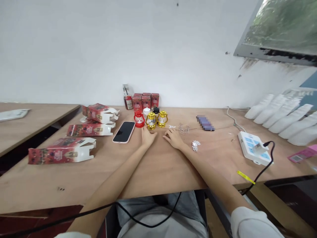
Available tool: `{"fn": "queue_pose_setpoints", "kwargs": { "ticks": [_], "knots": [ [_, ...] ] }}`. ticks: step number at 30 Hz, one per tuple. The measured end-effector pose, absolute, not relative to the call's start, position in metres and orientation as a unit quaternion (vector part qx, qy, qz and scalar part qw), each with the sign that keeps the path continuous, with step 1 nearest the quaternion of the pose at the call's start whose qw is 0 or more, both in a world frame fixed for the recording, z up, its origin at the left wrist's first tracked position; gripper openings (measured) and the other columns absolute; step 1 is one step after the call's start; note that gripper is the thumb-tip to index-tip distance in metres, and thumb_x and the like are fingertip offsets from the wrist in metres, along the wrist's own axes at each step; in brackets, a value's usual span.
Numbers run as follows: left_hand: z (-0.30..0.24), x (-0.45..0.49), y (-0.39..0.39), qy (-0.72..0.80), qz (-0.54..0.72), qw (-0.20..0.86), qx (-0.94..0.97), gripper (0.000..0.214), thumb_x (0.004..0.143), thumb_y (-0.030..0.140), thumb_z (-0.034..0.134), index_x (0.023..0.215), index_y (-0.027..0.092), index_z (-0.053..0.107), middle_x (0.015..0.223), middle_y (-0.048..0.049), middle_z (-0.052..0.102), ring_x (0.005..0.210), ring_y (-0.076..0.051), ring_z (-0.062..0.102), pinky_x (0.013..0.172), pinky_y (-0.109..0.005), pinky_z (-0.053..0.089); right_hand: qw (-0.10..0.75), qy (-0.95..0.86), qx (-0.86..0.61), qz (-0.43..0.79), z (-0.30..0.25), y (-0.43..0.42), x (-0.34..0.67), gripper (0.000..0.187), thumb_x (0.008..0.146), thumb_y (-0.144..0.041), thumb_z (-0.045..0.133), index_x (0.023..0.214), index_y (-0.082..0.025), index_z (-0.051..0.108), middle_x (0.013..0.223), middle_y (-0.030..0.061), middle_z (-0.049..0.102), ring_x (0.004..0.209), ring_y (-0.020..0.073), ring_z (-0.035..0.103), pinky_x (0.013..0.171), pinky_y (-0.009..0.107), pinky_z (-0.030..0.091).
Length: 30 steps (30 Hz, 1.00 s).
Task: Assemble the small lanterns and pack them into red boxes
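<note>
My left hand point(148, 136) lies flat on the wooden table point(158, 165), fingers stretched out and empty, just in front of a gold mini lantern point(151, 120). My right hand point(174, 138) rests flat beside it, fingers apart, holding nothing. A second gold lantern point(162, 119) and a red lantern point(139, 119) stand in the same row, with a white one point(147, 111) and a black one point(156, 110) behind. Red boxes point(145, 100) stand upright at the wall. A phone point(124, 132) lies face up to the left of my left hand.
Stacks of flat red-and-white cartons point(61, 151) lie at the left. Small metal clips point(183, 129) and white bits point(195, 145) sit near my right hand. A power strip point(255, 147) with a black cable, a yellow strip point(245, 177) and white foam pieces point(284, 119) are at right.
</note>
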<state>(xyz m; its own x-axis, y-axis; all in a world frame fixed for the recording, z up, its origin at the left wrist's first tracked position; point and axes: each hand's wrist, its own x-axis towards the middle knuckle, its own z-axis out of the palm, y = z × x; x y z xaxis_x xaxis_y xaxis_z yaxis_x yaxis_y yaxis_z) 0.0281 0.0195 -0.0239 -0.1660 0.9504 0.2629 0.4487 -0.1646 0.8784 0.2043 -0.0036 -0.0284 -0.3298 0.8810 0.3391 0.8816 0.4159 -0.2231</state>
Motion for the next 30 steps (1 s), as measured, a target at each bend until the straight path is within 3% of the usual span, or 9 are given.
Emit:
{"fn": "queue_pose_setpoints", "kwargs": {
  "ticks": [3, 7, 11, 16, 18, 20, 23, 26, 30],
  "knots": [
    [-0.019, 0.040, 0.031, 0.616, 0.487, 0.199, 0.586, 0.060, 0.061, 0.016, 0.075, 0.112, 0.012, 0.043, 0.121, -0.0177, 0.051, 0.120, -0.030, 0.050, 0.102, -0.042, 0.040, 0.182, -0.812, -0.553, -0.031, -0.028, -0.005, 0.213, 0.030, 0.093, -0.045, 0.046, 0.095, -0.018, 0.058, 0.105, 0.0087, 0.059, 0.100, 0.0231, 0.050, 0.087, 0.035, 0.037],
    [-0.017, 0.049, 0.045, 0.649, 0.485, 0.196, 0.552, 0.067, 0.060, 0.024, 0.077, 0.114, 0.011, 0.040, 0.123, -0.0221, 0.052, 0.118, -0.033, 0.052, 0.096, -0.042, 0.043, 0.173, -0.820, -0.544, -0.043, -0.026, -0.009, 0.216, 0.039, 0.095, -0.051, 0.035, 0.097, -0.018, 0.057, 0.106, 0.0084, 0.060, 0.101, 0.0233, 0.050, 0.087, 0.035, 0.035],
    [-0.014, 0.051, 0.055, 0.672, 0.469, 0.186, 0.542, 0.068, 0.060, 0.029, 0.078, 0.114, 0.013, 0.039, 0.120, -0.0231, 0.056, 0.114, -0.035, 0.056, 0.091, -0.042, 0.045, 0.171, -0.836, -0.520, -0.028, -0.023, -0.010, 0.215, 0.044, 0.090, -0.059, 0.041, 0.098, -0.018, 0.055, 0.108, 0.0094, 0.058, 0.098, 0.0236, 0.051, 0.086, 0.036, 0.036],
    [-0.010, 0.051, 0.055, 0.677, 0.496, 0.191, 0.508, 0.066, 0.062, 0.033, 0.077, 0.111, 0.013, 0.039, 0.115, -0.0219, 0.059, 0.112, -0.033, 0.058, 0.088, -0.038, 0.046, 0.159, -0.835, -0.526, -0.036, -0.021, -0.010, 0.213, 0.025, 0.094, -0.039, 0.044, 0.101, -0.017, 0.054, 0.111, 0.0104, 0.058, 0.104, 0.0245, 0.050, 0.086, 0.036, 0.036],
    [-0.012, 0.053, 0.044, 0.654, 0.541, 0.239, 0.472, 0.056, 0.067, 0.035, 0.073, 0.108, 0.015, 0.040, 0.105, -0.0169, 0.062, 0.099, -0.028, 0.063, 0.077, -0.033, 0.048, 0.151, -0.833, -0.531, -0.047, -0.021, -0.010, 0.211, 0.021, 0.095, -0.032, 0.044, 0.103, -0.016, 0.055, 0.114, 0.0115, 0.058, 0.106, 0.0247, 0.049, 0.087, 0.036, 0.036],
    [-0.016, 0.055, 0.025, 0.594, 0.575, 0.338, 0.449, 0.045, 0.071, 0.034, 0.067, 0.102, 0.018, 0.040, 0.086, -0.0061, 0.062, 0.069, -0.018, 0.063, 0.057, -0.025, 0.045, 0.144, -0.830, -0.535, -0.061, -0.021, -0.011, 0.209, 0.022, 0.095, -0.030, 0.044, 0.105, -0.015, 0.055, 0.115, 0.0134, 0.058, 0.107, 0.0253, 0.049, 0.087, 0.037, 0.037],
    [-0.020, 0.060, -0.005, 0.472, 0.589, 0.500, 0.425, 0.033, 0.073, 0.035, 0.060, 0.097, 0.022, 0.041, 0.064, 0.0060, 0.052, 0.040, -0.007, 0.044, 0.039, -0.017, 0.029, 0.147, -0.830, -0.531, -0.084, -0.021, -0.012, 0.207, 0.026, 0.094, -0.031, 0.045, 0.111, -0.014, 0.055, 0.115, 0.0149, 0.058, 0.108, 0.0267, 0.048, 0.089, 0.039, 0.036],
    [-0.015, 0.060, -0.024, 0.387, 0.569, 0.620, 0.376, 0.020, 0.077, 0.038, 0.048, 0.084, 0.020, 0.044, 0.057, 0.0057, 0.048, 0.034, -0.006, 0.035, 0.034, -0.016, 0.021, 0.149, -0.837, -0.517, -0.097, -0.022, -0.011, 0.207, 0.027, 0.095, -0.032, 0.044, 0.114, -0.017, 0.057, 0.116, 0.0135, 0.058, 0.108, 0.0272, 0.048, 0.089, 0.040, 0.035],
    [-0.002, 0.048, -0.024, 0.307, 0.534, 0.738, 0.277, 0.024, 0.080, 0.036, 0.040, 0.082, 0.015, 0.052, 0.067, -0.0023, 0.058, 0.037, -0.005, 0.033, 0.035, -0.017, 0.027, 0.139, -0.847, -0.500, -0.116, -0.023, -0.009, 0.205, 0.024, 0.095, -0.029, 0.044, 0.105, -0.018, 0.062, 0.113, 0.0119, 0.060, 0.108, 0.0272, 0.048, 0.087, 0.039, 0.035]
  ]
}}
